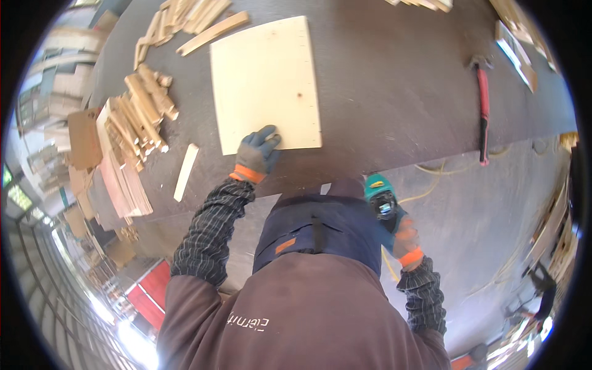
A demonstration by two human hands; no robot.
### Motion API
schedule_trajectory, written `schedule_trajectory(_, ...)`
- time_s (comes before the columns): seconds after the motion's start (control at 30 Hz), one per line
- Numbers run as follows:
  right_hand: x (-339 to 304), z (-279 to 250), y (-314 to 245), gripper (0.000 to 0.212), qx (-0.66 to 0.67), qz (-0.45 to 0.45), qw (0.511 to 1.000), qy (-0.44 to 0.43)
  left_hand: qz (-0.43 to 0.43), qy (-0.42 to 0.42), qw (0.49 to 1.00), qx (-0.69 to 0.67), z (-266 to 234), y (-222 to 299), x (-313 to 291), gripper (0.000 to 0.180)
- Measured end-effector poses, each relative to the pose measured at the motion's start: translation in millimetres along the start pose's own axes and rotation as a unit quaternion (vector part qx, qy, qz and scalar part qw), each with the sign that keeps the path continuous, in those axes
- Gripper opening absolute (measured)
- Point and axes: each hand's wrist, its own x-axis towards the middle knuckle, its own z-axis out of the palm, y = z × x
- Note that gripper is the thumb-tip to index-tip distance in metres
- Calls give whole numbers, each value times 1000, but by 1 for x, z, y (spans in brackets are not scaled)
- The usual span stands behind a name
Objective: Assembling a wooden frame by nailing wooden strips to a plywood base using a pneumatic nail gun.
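A pale, nearly square wooden board [265,83] lies flat on the dark table, with a small knot and tiny marks along its right edge. My left hand [258,153], in a blue-grey glove with an orange cuff, grips the board's near edge, its bent fingers over the top face. Low beside my right hip, my right hand [404,237] is closed around a teal and black power tool [381,196]. The tool's working end and my right fingertips are hard to make out. One loose wooden strip [186,172] rests left of my left hand.
Bundled wooden sticks [139,114] and thin panels [123,182] cover the table's left side; more strips [197,15] lie at the back. A red-handled hammer [483,111] reaches the near edge at right. A yellow hose [431,185] runs across the floor.
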Motion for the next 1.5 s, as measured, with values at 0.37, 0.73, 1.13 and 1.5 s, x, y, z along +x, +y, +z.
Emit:
schedule_trajectory(0.37,152,-45,-58,40,-556,-18,811,181,-231,185,955,-33,-18,-17,-69,42)
schedule_trajectory(0.73,197,73,-15,50,-334,-89,934,91,-516,105,819,-227,-10,-89,-89,48)
schedule_trajectory(1.13,138,122,-95,45,-253,-117,957,86,-429,116,852,-277,-128,-53,-79,47)
schedule_trajectory(1.5,33,87,-315,32,-230,-114,960,111,-217,193,936,-199,-317,-18,-73,50)
